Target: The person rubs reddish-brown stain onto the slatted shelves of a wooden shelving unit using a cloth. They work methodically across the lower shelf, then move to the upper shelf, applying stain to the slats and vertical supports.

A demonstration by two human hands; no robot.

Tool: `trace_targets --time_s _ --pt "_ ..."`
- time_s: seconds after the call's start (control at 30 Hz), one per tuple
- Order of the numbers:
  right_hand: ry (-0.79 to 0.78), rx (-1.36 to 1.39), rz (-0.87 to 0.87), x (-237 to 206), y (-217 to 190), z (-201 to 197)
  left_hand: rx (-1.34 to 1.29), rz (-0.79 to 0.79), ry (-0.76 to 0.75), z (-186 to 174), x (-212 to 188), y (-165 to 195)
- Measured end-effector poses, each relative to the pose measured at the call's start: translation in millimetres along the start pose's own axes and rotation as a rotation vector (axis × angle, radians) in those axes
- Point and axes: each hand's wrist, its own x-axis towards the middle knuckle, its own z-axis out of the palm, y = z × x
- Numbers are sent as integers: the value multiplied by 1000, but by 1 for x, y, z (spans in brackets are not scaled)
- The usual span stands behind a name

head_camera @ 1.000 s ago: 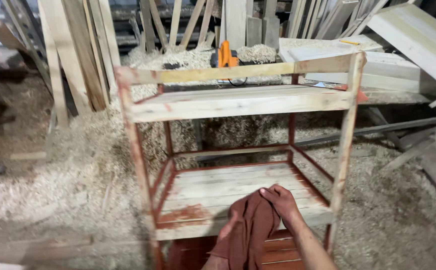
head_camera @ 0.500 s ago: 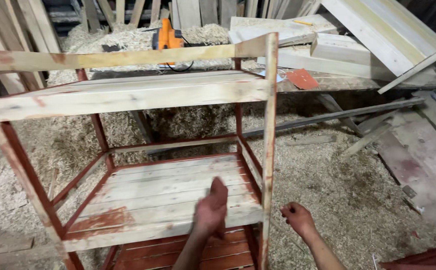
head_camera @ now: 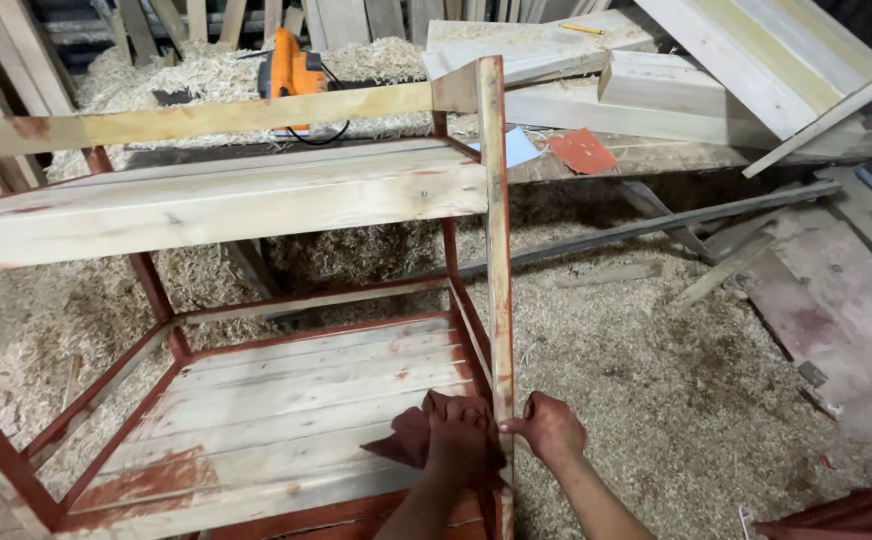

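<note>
Head view, looking down on a workshop floor covered in sawdust.

Item: wooden shelf rack (head_camera: 256,200), unfinished pale boards with a red-brown stain on parts of the frame. Upper shelf board runs across the left and middle of the frame; lower slatted shelf (head_camera: 296,400) sits below it, patchily stained at its front edge. Front right upright post (head_camera: 496,250) is pale wood, streaked with stain low down.

Item: left hand (head_camera: 461,445), fingers curled together and clamped on a red-brown cloth (head_camera: 406,440). Cloth is bunched under the palm and pressed at the right front corner of the lower shelf, just beside the upright post.

Item: right hand (head_camera: 553,428), on the outer side of the same post near its foot. Fingers closed together, thumb and fingertips pinching the post's edge; hand touches the post, opposite the left hand.

Surroundings: orange power tool (head_camera: 291,70) with black cord, lying on wood shavings behind the rack's top rail. Stacked pale planks (head_camera: 736,60) at upper right. A sheet of red-brown sandpaper (head_camera: 581,150) and a pale blue sheet (head_camera: 516,148) lie on a board behind the post. Loose dark battens (head_camera: 656,225) rest on the sawdust to the right. Boards lean upright along the back wall.
</note>
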Motion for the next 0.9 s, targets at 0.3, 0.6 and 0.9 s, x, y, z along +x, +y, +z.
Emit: trace_targets --time_s 0.3,0.6,0.9 --pt "116 114 34 0 10 18 158 123 146 20 2 11" --pt "86 126 107 3 10 21 249 239 -71 -27 -15 24" --pt "45 102 117 4 13 14 -135 183 -38 -85 -19 -13"
